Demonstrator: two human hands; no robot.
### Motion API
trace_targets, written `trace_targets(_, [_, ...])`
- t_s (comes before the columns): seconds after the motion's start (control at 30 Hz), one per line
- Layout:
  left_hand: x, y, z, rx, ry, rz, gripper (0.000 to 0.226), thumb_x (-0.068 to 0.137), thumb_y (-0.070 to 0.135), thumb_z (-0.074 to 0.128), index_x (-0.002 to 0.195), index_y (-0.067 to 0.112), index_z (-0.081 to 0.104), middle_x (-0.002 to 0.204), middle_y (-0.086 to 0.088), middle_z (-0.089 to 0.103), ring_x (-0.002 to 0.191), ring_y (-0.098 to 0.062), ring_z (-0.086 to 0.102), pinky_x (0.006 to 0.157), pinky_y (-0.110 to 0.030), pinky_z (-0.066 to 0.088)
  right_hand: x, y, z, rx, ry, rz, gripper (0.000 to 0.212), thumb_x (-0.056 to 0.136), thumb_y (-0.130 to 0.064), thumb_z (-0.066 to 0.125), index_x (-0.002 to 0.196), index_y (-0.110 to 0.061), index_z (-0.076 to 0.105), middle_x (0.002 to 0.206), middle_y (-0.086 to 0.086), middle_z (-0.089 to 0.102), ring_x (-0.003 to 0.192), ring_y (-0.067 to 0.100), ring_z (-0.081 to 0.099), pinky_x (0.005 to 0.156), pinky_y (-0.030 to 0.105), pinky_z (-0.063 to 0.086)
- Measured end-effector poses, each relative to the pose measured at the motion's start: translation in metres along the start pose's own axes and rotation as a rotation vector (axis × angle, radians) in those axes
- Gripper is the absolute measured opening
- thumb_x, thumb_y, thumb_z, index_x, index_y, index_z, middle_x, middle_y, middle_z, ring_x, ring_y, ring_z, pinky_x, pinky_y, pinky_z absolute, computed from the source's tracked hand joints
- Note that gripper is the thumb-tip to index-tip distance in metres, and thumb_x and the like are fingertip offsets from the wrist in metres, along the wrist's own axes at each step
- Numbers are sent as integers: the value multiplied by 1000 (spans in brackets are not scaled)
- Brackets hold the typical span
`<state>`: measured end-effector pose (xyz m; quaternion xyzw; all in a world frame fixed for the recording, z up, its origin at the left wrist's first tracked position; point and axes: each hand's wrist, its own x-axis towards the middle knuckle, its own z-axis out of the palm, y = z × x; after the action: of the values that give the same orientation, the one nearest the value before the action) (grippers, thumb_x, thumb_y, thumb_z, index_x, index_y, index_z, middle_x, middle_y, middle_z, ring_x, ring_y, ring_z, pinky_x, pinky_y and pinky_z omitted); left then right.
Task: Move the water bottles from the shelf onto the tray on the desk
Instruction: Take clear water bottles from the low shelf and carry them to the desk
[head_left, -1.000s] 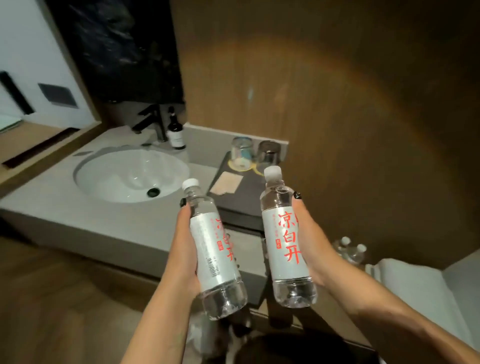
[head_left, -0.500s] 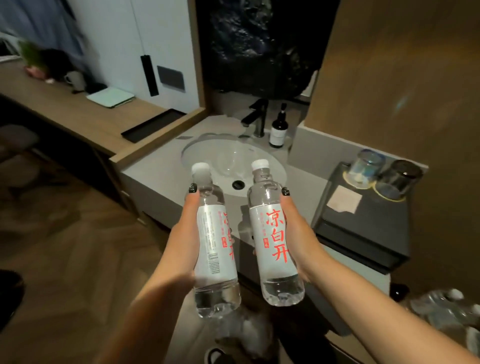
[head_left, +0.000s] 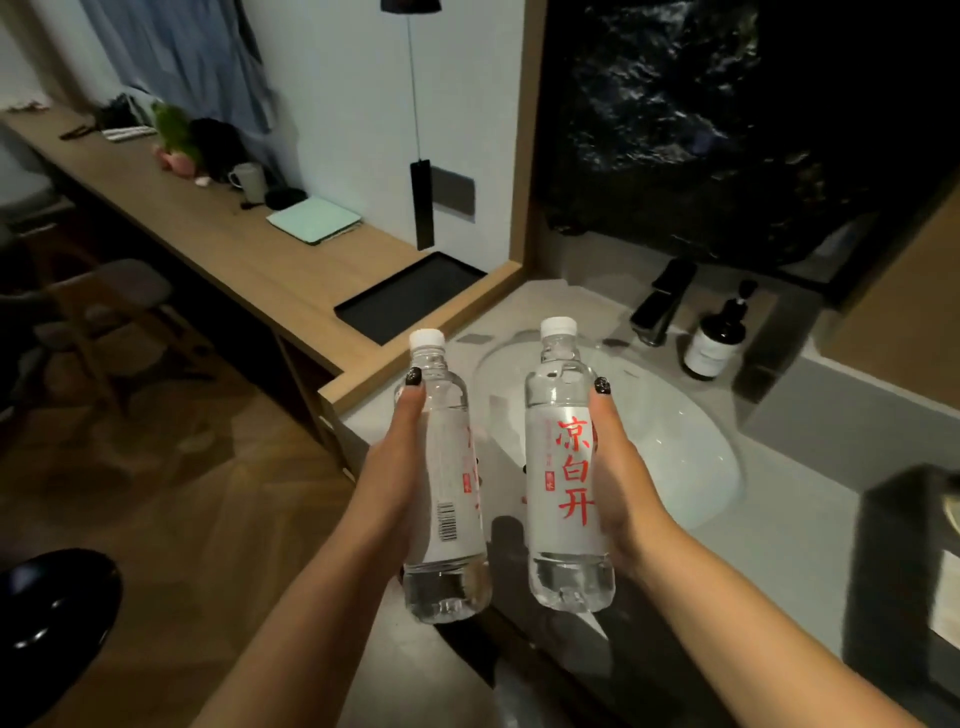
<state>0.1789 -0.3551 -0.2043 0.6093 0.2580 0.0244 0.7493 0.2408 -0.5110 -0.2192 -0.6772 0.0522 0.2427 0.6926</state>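
I hold two clear water bottles upright in front of me, each with a white cap and a white label with red characters. My left hand (head_left: 395, 483) grips the left bottle (head_left: 447, 483) around its body. My right hand (head_left: 621, 488) grips the right bottle (head_left: 563, 467) the same way. Both bottles hang in the air over the near edge of the grey counter, beside the white basin (head_left: 691, 457). A shallow black tray (head_left: 410, 296) lies empty at the near end of the wooden desk (head_left: 218, 239), beyond and to the left of the bottles.
A black tap (head_left: 662, 301) and a dark pump bottle (head_left: 714, 343) stand behind the basin. On the desk sit a pale green pad (head_left: 314, 218), a mug (head_left: 249, 182) and a small plant (head_left: 174, 140). A chair (head_left: 109, 312) stands left; a black pendant (head_left: 422, 202) hangs above the tray.
My view has swung left, from the basin and shelf towards the desk, bringing the black tray into sight. Both hands still hold their bottles, now closer together.
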Motion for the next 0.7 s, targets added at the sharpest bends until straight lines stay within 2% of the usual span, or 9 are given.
trace_targets(0.1, [34,16,-25,-19,3,-17,55,86,68,32,105,28,63,103,-12,69,93,-29,68,75,-41,55,27,-12,30,-16,-27,-7,59,86,-68,31,78,-17,60,79,12,68,78,30,65,88,52,51])
trace_targets(0.2, [64,31,-49,-34,4,-15,50,88,65,34,97,28,66,89,-7,74,79,-23,72,59,-31,52,55,-22,62,-62,-15,-42,54,92,-61,27,78,-21,61,82,11,72,81,29,68,83,45,53])
trace_targets(0.37, [121,52,-99,0,7,-65,55,86,69,33,100,25,63,97,-15,70,86,-30,68,68,-38,54,99,-28,124,-53,20,-7,51,91,-61,27,87,-21,60,82,9,70,75,25,67,76,40,55])
trace_targets(0.47, [159,66,-140,-7,-2,-95,60,85,69,37,94,18,68,91,-17,71,81,-32,69,73,-42,55,127,-32,169,-16,44,-5,52,91,-62,29,87,-20,60,81,10,69,75,27,67,81,45,54])
trace_targets(0.6, [216,97,-209,-25,-90,-130,63,81,68,44,84,10,67,75,-16,66,67,-31,62,69,-41,52,169,-38,243,54,97,43,53,90,-62,32,93,-17,60,82,12,69,76,29,67,84,48,53])
trace_targets(0.7, [238,114,-235,-7,-100,-139,56,83,67,42,80,16,65,82,-17,64,76,-32,61,73,-41,52,186,-40,272,110,106,68,53,89,-63,33,94,-18,60,81,11,70,71,27,68,77,43,55])
